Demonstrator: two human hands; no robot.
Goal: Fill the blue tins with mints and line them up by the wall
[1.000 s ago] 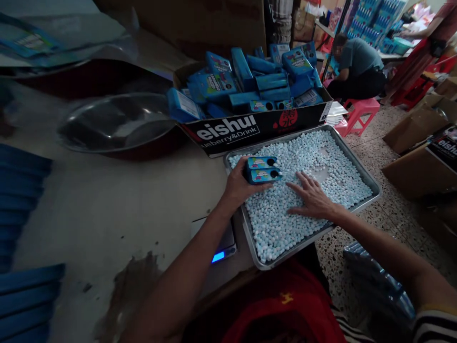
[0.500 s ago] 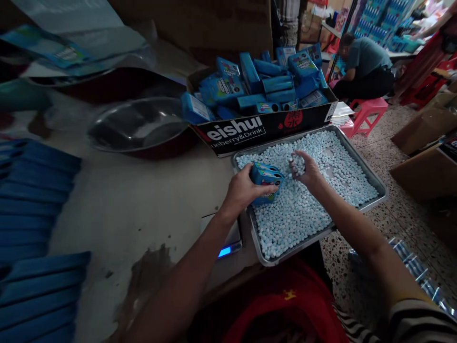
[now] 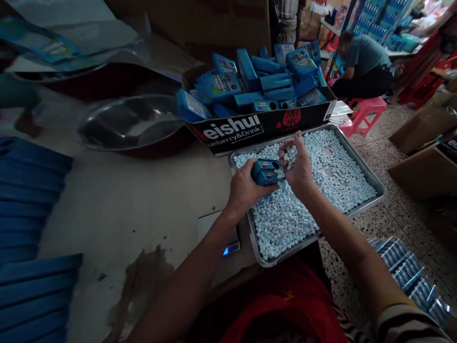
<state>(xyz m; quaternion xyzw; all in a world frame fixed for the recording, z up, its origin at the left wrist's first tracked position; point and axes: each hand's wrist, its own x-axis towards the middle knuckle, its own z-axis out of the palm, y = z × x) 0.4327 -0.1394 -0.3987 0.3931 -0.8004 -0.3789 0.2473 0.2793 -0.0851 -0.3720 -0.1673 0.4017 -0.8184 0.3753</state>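
Note:
My left hand (image 3: 244, 188) is wrapped round two small blue candy boxes (image 3: 264, 172), held together with their round holes facing right. Cupped right beside those holes, my right hand (image 3: 299, 166) holds a handful of pale candies (image 3: 290, 156). A few candies sit at the mouth of the lower box, between box and palm. Beneath both hands lies a metal tray (image 3: 364, 206) spread with many pale blue and white candies. A small scale (image 3: 233, 247) with a lit blue display is partly hidden under my left forearm.
Behind the tray stands a black carton (image 3: 232, 128) heaped with blue boxes. A metal bowl (image 3: 132, 124) sits to its left. Stacked blue boxes (image 3: 32, 200) line the table's left side. Farther off, a person (image 3: 366, 62) sits on a pink stool (image 3: 367, 112). Wrapped packs (image 3: 407, 267) lie on the floor.
My right hand has moved left with its candies, up to the boxes' holes, and turned palm toward them. My left hand has tipped the boxes toward it. Some candies now show at one hole.

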